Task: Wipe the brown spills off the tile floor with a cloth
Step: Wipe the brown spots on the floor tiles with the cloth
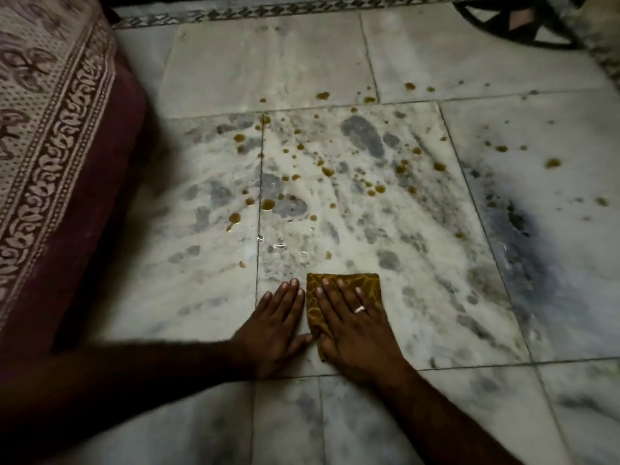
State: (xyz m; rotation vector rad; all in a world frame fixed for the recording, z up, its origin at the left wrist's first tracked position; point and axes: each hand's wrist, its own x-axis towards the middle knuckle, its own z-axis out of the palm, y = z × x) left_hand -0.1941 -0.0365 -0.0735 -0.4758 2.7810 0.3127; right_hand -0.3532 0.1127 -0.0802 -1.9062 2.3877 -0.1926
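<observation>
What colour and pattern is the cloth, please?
The cloth is mustard-brown with pale branching lines; head view.

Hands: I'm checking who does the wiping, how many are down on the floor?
2. The right hand presses flat on the brown cloth; the left hand lies flat on the tile floor just beside it. None hidden.

Single head-worn view, looking steeply down, close over tile floor (436, 78) (wide-angle, edges bowed)
</observation>
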